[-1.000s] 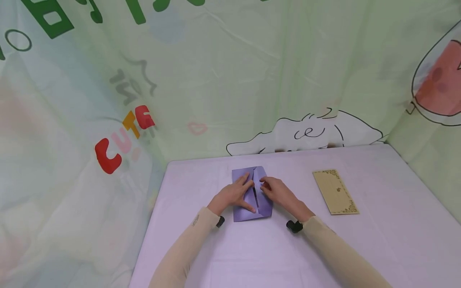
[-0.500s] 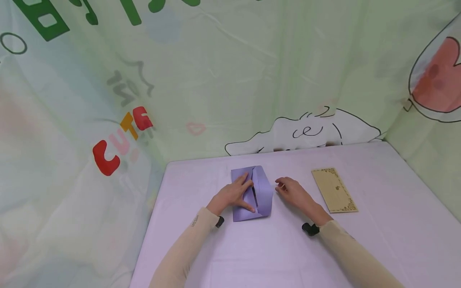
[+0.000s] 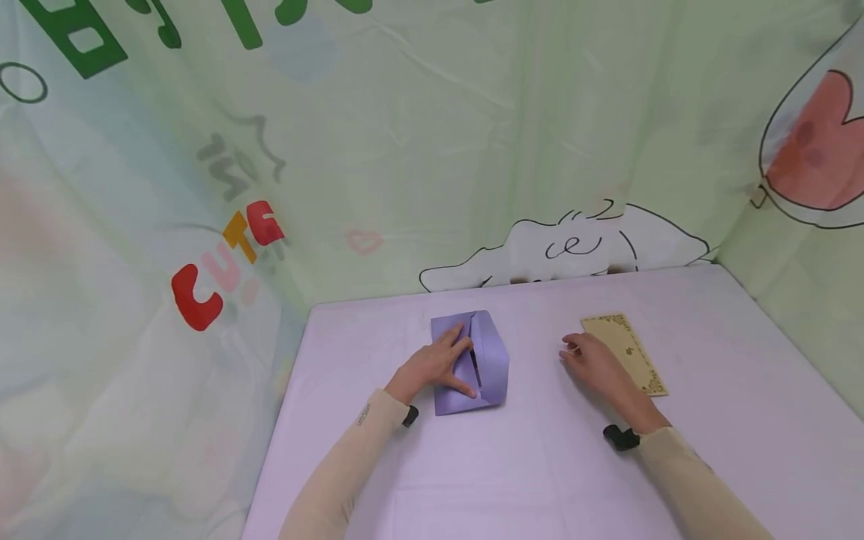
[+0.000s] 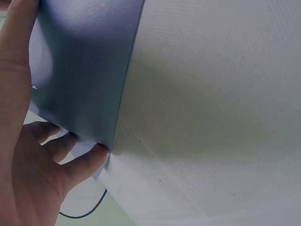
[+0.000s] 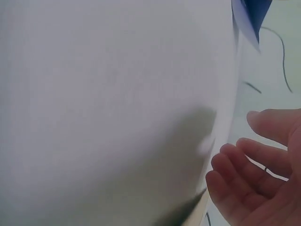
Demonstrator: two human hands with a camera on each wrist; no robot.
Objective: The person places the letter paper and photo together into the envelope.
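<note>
A purple envelope (image 3: pixel 493 360) lies on the table with its flap side up and a dark slit along the middle. On its left part rests my left hand (image 3: pixel 434 365), fingers and thumb spread; in the left wrist view the fingertips touch the envelope's surface (image 4: pixel 80 70). My right hand (image 3: pixel 597 369) hovers with loosely bent fingers and nothing in them. From the head view it covers the lower left of a tan card (image 3: pixel 633 351) with brown ornamental corners. A sliver of that card (image 5: pixel 196 212) shows below the right hand in the right wrist view.
Both things lie on a table with a pale lilac cloth (image 3: pixel 486 472). Right behind the table's far edge hangs a printed pale green curtain (image 3: pixel 432 150). Another stretch of curtain (image 3: pixel 135 390) runs along the left side.
My right hand has left the envelope's right side and moved right to the tan card. The left hand keeps its place on the envelope, and the envelope's right flap now stands a little clearer.
</note>
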